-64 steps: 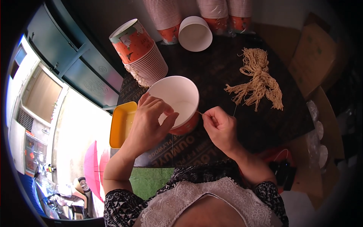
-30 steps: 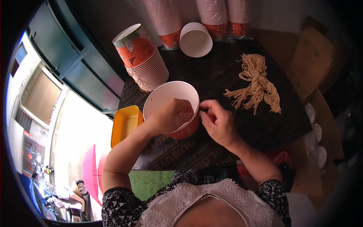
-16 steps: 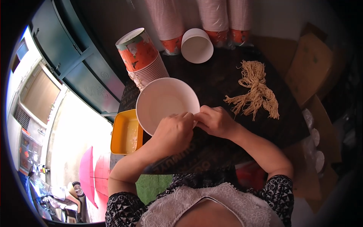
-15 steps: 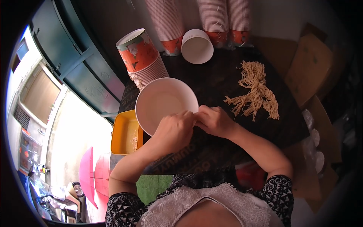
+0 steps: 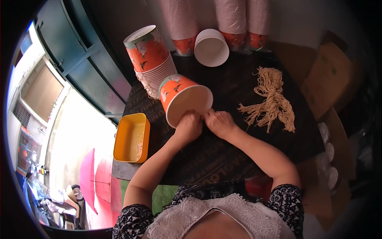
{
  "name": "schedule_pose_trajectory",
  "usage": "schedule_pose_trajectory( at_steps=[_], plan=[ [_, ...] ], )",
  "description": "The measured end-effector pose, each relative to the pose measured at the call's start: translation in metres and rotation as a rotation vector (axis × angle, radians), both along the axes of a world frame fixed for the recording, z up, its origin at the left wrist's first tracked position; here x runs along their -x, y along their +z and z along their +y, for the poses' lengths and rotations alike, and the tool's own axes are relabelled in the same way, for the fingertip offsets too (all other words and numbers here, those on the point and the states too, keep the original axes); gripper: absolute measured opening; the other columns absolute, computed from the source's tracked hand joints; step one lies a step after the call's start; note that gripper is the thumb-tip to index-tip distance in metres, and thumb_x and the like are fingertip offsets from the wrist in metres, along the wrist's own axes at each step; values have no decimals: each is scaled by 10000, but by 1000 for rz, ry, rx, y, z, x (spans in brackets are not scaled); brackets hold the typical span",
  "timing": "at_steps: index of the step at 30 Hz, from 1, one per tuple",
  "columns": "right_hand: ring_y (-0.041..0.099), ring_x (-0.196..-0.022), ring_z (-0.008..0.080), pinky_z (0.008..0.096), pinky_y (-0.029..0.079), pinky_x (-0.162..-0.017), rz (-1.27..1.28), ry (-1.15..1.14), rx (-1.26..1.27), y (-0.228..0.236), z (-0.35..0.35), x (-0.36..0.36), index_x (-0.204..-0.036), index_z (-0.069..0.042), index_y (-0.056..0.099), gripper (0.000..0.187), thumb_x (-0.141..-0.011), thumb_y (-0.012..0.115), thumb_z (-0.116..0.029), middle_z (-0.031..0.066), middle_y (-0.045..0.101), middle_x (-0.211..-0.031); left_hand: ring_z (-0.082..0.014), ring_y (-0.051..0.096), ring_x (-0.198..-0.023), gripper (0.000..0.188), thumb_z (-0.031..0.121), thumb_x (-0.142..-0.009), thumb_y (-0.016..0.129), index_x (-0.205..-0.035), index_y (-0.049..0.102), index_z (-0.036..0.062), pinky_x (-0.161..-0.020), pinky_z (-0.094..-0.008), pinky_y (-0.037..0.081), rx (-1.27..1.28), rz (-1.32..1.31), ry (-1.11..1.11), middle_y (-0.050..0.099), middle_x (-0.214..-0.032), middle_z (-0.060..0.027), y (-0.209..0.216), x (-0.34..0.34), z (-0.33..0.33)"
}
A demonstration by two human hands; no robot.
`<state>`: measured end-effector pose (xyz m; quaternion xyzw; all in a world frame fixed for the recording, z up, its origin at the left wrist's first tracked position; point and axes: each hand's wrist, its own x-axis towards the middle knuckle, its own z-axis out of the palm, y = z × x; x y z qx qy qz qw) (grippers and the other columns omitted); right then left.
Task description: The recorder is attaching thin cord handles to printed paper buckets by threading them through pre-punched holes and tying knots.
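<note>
An orange paper bucket lies tipped over the table, its round white mouth turned toward me. At the lower part of its rim, my left hand is closed, the fingertips reaching just inside the mouth. My right hand is closed beside it in a pinch on the right edge of the same rim. Both sets of fingertips almost meet, and anything small between them is hidden. To the right of my right hand lies a knotted bundle of beige string.
Behind the bucket stands a stack of orange paper buckets with string hanging down its side. A yellow tub sits at the table's left edge. A white-mouthed bucket and plastic-wrapped stacks line the back; cardboard leans at right.
The bucket has tilted and moved away from me, so its orange side now shows. Both hands have moved with it and stay at the rim.
</note>
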<state>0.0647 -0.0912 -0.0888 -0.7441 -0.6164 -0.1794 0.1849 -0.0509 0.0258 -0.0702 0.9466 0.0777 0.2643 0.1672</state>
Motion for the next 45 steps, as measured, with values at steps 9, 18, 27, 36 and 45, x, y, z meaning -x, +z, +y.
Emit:
schedule_pose_trajectory(
  at_steps=[9,18,27,36,45],
  plan=[
    [640,-643,358,445,528,-562,236,89,-135,0,-7,-16,-821,-29,585,62,-809,602,-87,157,604,-756,-369,616,-771,103,50,-752,615,-764,648,-46,-704,-416,488,441,-27,-94,632,-779,-210,8,4,10],
    [623,-534,253,330,502,-455,-22,87,-247,1,-7,-9,-797,-53,537,42,-802,576,-68,111,547,-677,-371,601,-761,62,40,-726,641,-745,644,-19,-692,-436,476,243,-52,-116,621,-784,-203,-12,1,19],
    [564,-574,217,319,477,-470,-239,159,-360,14,-7,-7,-747,-66,544,38,-741,581,-62,73,484,-716,-383,588,-793,68,42,-745,624,-763,636,-23,-705,-446,466,238,-66,-117,606,-803,-206,-7,2,10],
    [645,-645,304,393,525,-521,170,156,-256,-5,-3,-18,-756,-46,549,68,-742,596,2,116,565,-806,-403,603,-886,76,-3,-786,572,-812,606,-66,-796,-417,484,365,-112,-82,609,-925,-236,-9,-5,3],
    [643,-637,299,383,518,-523,218,142,-306,-2,3,-11,-768,-51,551,70,-809,607,-52,109,588,-758,-379,583,-800,93,16,-852,528,-863,574,-64,-705,-416,470,487,-285,74,583,-855,-232,-23,-11,11]
  ],
)
